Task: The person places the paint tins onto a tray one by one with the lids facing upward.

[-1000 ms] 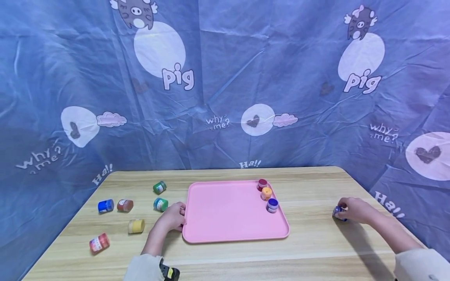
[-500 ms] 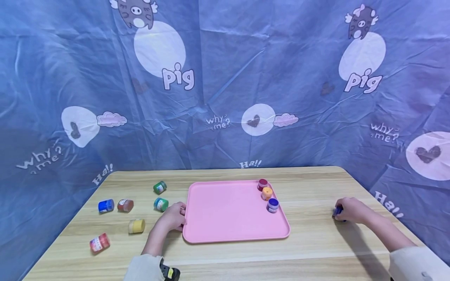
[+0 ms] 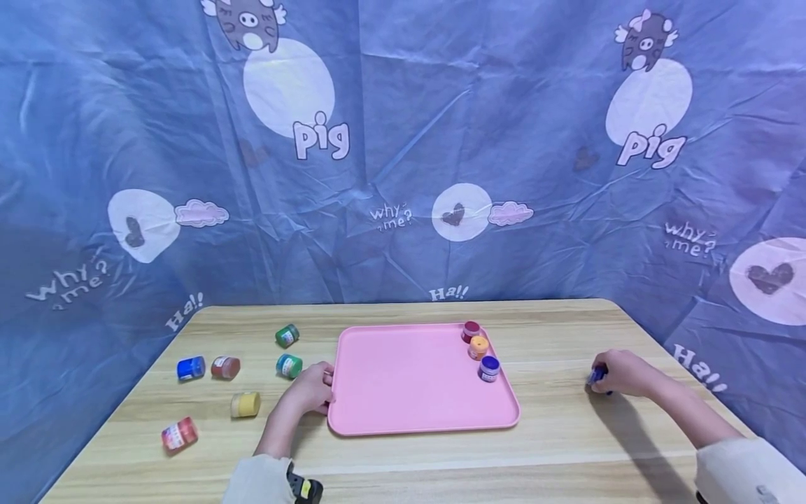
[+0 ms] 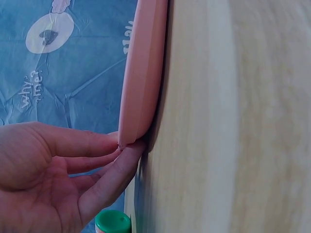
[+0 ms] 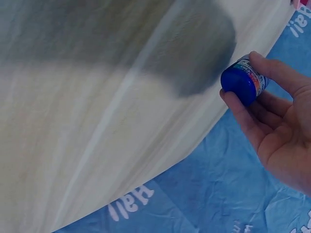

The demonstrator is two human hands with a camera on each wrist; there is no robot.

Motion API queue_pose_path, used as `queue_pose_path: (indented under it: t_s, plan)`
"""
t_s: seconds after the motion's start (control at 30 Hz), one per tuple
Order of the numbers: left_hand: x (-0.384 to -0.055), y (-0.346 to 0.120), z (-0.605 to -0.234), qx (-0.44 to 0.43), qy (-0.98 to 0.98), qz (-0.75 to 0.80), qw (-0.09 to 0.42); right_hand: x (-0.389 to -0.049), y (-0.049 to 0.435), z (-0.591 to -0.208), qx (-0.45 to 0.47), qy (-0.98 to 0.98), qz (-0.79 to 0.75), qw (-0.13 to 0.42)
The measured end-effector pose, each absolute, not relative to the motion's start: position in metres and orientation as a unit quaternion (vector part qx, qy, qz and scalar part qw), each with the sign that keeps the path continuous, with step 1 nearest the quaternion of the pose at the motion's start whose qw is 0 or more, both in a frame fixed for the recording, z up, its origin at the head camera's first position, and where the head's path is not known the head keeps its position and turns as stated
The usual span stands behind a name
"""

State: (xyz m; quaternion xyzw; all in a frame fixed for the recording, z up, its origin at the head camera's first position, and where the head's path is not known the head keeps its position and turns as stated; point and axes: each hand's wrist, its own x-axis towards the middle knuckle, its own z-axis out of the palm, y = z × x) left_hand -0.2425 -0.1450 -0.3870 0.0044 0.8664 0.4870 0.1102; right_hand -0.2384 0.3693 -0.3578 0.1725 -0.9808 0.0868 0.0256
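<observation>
My left hand (image 3: 310, 388) pinches the left rim of a pink tray (image 3: 409, 378). In the left wrist view the thumb lies on the rim of the tray (image 4: 143, 73), with a finger under its edge. Far to the right, my right hand (image 3: 630, 374) holds a blue paint jar (image 3: 597, 378) low over the table. The right wrist view shows that jar (image 5: 243, 82) tilted between thumb and fingers, its blue lid outward. Along the tray's right side stand a dark red jar (image 3: 470, 332), an orange jar (image 3: 478, 348) and a purple-blue jar (image 3: 488, 369).
Left of the tray lie several jars on the wooden table (image 3: 403, 469): green (image 3: 287, 336), teal-green (image 3: 289, 366), blue (image 3: 191, 368), brown (image 3: 225, 367), yellow (image 3: 245, 404) and red (image 3: 179, 434). A blue printed cloth (image 3: 403, 266) hangs behind the table.
My right hand has closed further around the blue paint jar and shifted it slightly left and up in the head view. The left hand and tray have stayed put.
</observation>
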Motion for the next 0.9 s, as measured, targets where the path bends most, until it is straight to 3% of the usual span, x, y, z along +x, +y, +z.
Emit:
queue_pose_path:
  t_s: [0.9]
  plan:
    - [-0.244,-0.146,-0.390,0.010,0.860,0.499,0.108,-0.242,0.313,-0.344,0.231,-0.968,0.094,0.035]
